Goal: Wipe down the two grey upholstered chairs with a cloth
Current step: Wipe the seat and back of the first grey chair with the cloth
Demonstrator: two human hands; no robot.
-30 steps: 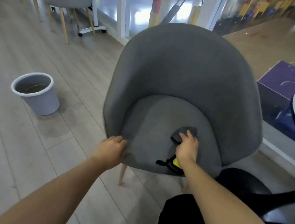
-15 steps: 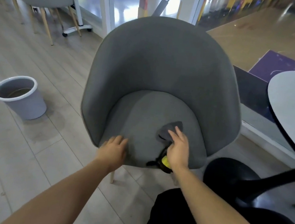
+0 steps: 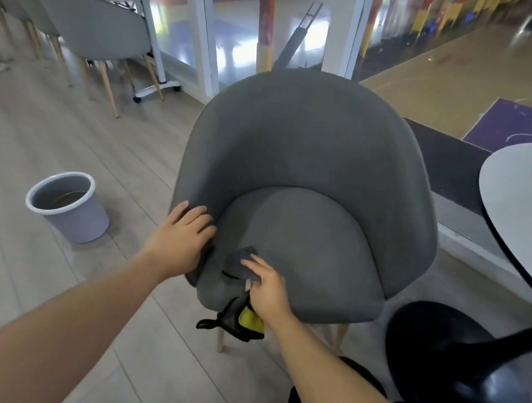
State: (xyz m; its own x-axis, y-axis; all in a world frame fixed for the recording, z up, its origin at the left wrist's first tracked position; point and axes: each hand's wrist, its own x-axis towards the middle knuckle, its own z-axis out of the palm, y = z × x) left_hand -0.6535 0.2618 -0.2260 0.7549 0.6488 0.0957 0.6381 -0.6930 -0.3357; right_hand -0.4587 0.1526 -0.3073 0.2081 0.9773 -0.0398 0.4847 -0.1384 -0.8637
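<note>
The left hand (image 3: 182, 241) lies flat on the chair's (image 3: 313, 160) nine-o'clock edge while the right hand (image 3: 268, 290) only presses the cloth (image 3: 238, 265), which could slide off at six.

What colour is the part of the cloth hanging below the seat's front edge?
On the cloth, that part is yellow with black trim; head view.

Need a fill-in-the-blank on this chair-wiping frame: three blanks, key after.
1. The right hand presses the cloth onto the ____ of the chair.
2. The bucket stands on the ____, beside the chair.
3. The cloth's hanging end is black and ____.
Missing words: seat; floor; yellow.
</note>
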